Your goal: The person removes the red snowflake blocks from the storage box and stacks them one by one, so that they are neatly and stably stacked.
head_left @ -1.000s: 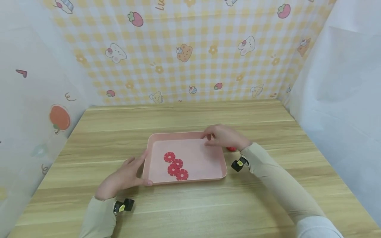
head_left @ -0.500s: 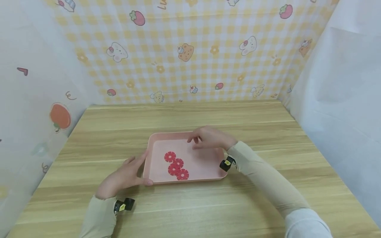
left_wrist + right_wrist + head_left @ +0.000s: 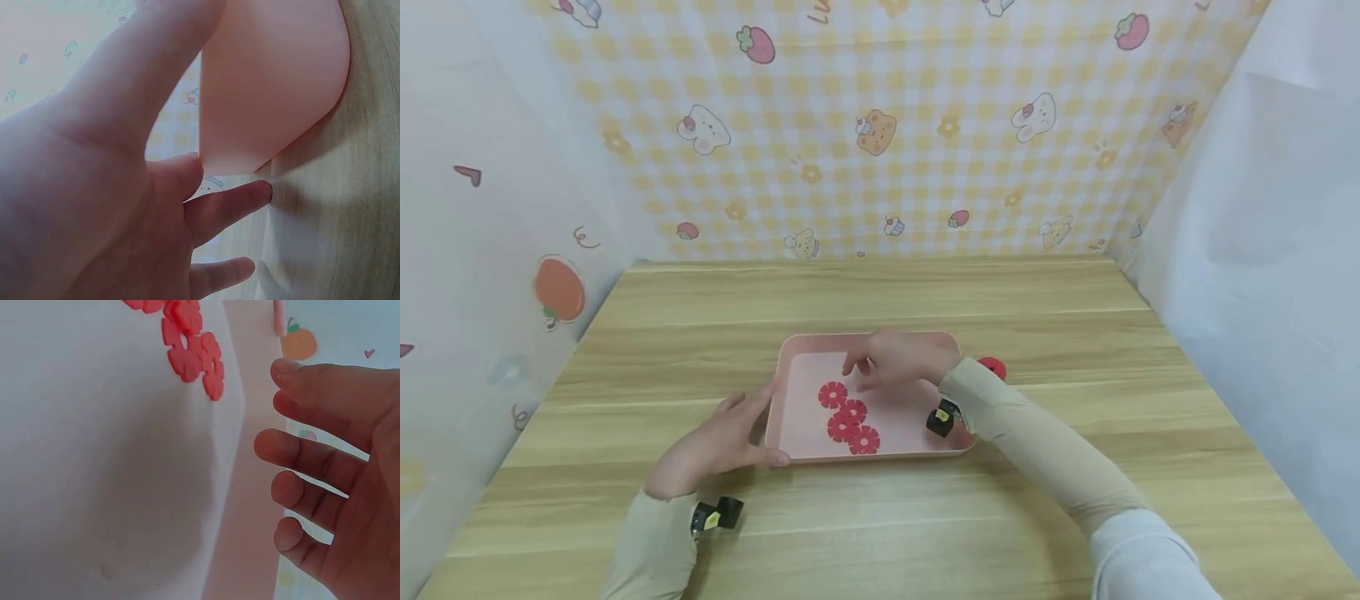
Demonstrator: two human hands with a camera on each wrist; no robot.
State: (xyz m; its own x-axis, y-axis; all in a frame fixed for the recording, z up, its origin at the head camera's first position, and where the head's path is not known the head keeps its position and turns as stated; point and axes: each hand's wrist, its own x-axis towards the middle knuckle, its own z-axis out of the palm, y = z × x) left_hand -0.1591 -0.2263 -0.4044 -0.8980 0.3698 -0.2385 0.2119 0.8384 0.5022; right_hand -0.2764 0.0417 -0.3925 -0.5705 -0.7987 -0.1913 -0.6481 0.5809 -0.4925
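A shallow pink tray [image 3: 871,457] lies on the table. In its left half sit several red interlocking snowflake discs [image 3: 842,427], bunched and partly overlapping. My left hand [image 3: 722,437] spans the tray's near left corner, thumb at the front rim and index finger against the left side. In the left wrist view its other fingers [image 3: 231,206] stretch out beside the tray wall. Over the tray's middle, just right of the discs, hovers my right hand [image 3: 898,358], fingers loosely bent. The right wrist view shows no object between its fingertips [image 3: 278,447].
Outside the tray, a red piece [image 3: 992,367] lies on the wooden table [image 3: 880,533] past the right side, partly behind the right sleeve. A yellow checked cloth [image 3: 835,83] stands behind the table, with white sheets at both sides.
My right hand has moved left across the tray, from its far right corner to beside the red discs. The left hand stays at the corner.
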